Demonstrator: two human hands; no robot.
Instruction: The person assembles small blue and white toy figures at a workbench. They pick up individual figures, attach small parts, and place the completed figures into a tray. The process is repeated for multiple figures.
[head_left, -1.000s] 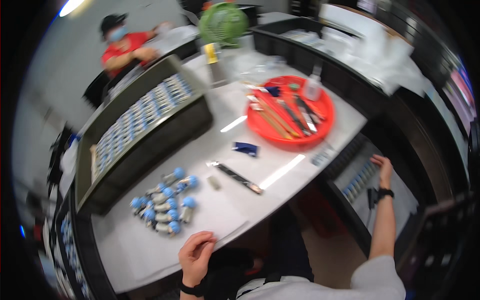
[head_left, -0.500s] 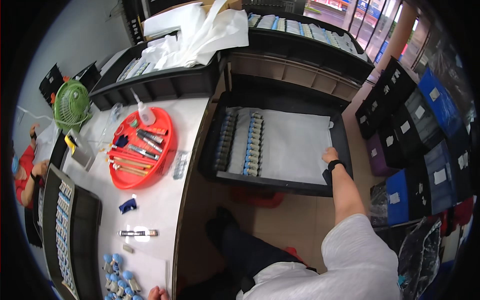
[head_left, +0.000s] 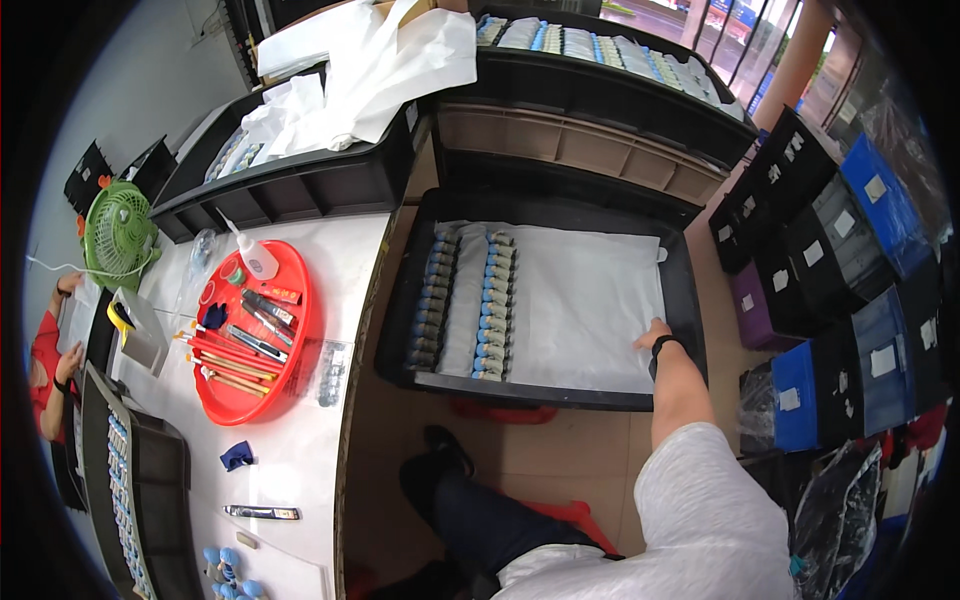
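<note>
My right hand [head_left: 653, 334] rests on the white sheet [head_left: 585, 300] near its right edge, fingers partly stretched out with no object visible in them. A dark band circles that wrist. The sheet lines a large black tray [head_left: 540, 392]. Toward the tray's left side stand two rows of small blue-topped figures: an outer row [head_left: 431, 300] and an inner row [head_left: 495, 305], with a strip of white sheet between them. My left hand is out of view.
On the white table at left are a red basin [head_left: 312, 330] of brushes and pens, a white squeeze bottle [head_left: 258, 262], a navy cloth [head_left: 237, 456], a pen [head_left: 262, 512] and loose figures [head_left: 228, 578]. Stacked bins [head_left: 795, 385] line the right. A co-worker's hand [head_left: 70, 362] shows far left.
My left hand has left the view at the lower edge. My right hand has shifted slightly down and left over the sheet. The whole view has tilted, moving the table items left.
</note>
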